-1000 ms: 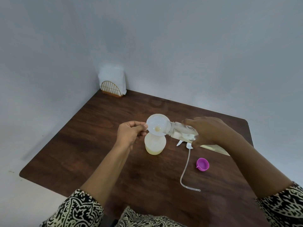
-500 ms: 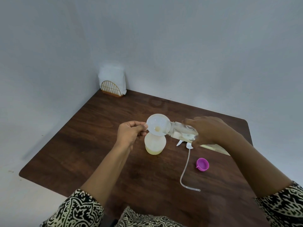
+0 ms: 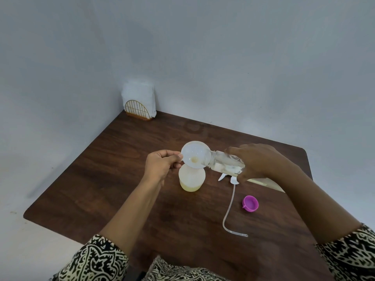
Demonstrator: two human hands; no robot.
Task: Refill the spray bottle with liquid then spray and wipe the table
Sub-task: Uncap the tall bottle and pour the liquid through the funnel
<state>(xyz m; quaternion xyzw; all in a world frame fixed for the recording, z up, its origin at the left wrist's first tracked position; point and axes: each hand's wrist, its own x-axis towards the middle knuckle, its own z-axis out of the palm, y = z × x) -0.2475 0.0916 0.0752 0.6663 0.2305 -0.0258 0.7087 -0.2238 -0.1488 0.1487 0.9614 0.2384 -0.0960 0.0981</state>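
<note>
Pouring stage | dark wooden table (image 3: 121,179) | right hand (image 3: 261,161) wrapped round tilted clear plastic refill bottle (image 3: 223,162), likely slick, grip mid-body | squat translucent spray bottle (image 3: 191,179) mid-table, light, tippable | left hand (image 3: 161,164) fingers pinching white plastic funnel (image 3: 193,154) rim.

Bottle (image 3: 191,179) at the table's (image 3: 125,159) middle, with everything else placed around it.

A funnel (image 3: 195,155) sat on top of the bottle, the left hand (image 3: 162,164) at the funnel's left edge. To the bottle's right, the right hand (image 3: 261,162) held a refill bottle (image 3: 225,164) tipped on its side, its mouth at the funnel's right rim. The sprayer head (image 3: 231,179) lay on the table right of the bottle, under that hand, its tube (image 3: 228,211) trailing toward the near edge. A cap (image 3: 250,203) lay farther right and nearer than the bottle. A napkin holder (image 3: 140,107) stood far behind and left of the bottle, in the table's back corner.
</note>
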